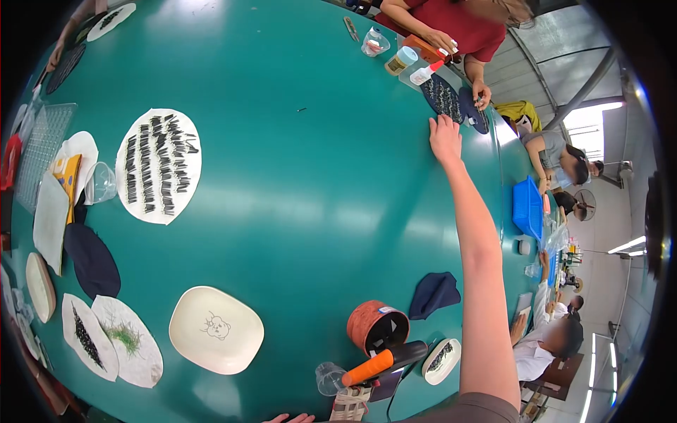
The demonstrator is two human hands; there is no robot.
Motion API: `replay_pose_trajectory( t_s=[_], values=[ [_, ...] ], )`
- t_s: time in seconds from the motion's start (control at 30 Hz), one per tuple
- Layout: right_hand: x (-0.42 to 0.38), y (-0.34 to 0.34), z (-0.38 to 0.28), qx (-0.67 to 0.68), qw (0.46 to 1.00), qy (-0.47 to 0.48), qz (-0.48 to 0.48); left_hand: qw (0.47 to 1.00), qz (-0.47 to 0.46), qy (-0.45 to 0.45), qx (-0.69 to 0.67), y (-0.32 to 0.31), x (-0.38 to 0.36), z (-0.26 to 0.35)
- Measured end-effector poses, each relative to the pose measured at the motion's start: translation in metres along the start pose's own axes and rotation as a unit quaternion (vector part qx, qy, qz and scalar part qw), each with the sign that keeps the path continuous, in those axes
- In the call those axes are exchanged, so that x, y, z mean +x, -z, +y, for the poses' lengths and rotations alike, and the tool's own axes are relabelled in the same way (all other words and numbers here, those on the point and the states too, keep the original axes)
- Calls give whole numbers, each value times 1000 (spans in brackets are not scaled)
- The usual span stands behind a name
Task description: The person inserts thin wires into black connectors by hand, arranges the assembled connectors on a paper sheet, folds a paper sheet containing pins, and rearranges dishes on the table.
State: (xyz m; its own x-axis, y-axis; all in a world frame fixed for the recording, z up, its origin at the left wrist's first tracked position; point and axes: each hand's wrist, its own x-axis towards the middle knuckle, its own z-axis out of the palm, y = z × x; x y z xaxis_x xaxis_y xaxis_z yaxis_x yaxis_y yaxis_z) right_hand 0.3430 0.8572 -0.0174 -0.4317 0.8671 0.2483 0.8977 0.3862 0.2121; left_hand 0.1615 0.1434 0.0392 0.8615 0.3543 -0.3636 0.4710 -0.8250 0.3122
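My right hand (pixel 446 139) stretches far across the green table, fingers extended and slightly apart. Its fingertips touch the near edge of a dark navy oval pad (pixel 443 97) covered in small pale-and-dark bits. Whether they pinch the edge is hard to see. Only some fingers of my left hand (pixel 293 419) show at the bottom edge, laid out flat with nothing visible in them. Beside the pad lies a second dark oval pad (pixel 474 111), touched by a co-worker's hand (pixel 482 94). A white glue bottle (pixel 425 73) with a red cap stands close by.
A white oval sheet (pixel 159 206) bears rows of black strips. Nearer me are a cream tray (pixel 185 328) with a bear drawing, a reddish round container (pixel 363 326), an orange-and-black handled tool (pixel 370 368), a small dish (pixel 451 349) and navy cloth (pixel 431 296). A blue basket (pixel 525 204) stands right.
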Motion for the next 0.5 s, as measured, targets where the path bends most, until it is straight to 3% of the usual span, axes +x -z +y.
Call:
replay_pose_trajectory(
  t_s=[0.1, 0.2, 0.23, 0.33, 0.37, 0.5],
  values=[
    [-22, 8, -9, -20, 999, 30, 28, 1000, -11, -14, -7, 7, 0, 10],
    [-43, 16, -16, -72, 993, 75, 51, 996, 50, 69, 15, -23, 7, 40],
    [-50, 21, -21, -81, 990, 92, 68, 993, 29, 45, -106, -15, 6, 34],
    [-72, 41, -34, -76, 990, 110, 48, 991, 76, 72, -84, -25, 9, 43],
    [-78, 51, -40, -80, 990, 117, 22, 983, 143, 96, -57, -46, 13, 54],
    [-107, 69, -54, -46, 987, 154, 8, 975, 178, 107, -74, -52, 17, 58]
  ],
)
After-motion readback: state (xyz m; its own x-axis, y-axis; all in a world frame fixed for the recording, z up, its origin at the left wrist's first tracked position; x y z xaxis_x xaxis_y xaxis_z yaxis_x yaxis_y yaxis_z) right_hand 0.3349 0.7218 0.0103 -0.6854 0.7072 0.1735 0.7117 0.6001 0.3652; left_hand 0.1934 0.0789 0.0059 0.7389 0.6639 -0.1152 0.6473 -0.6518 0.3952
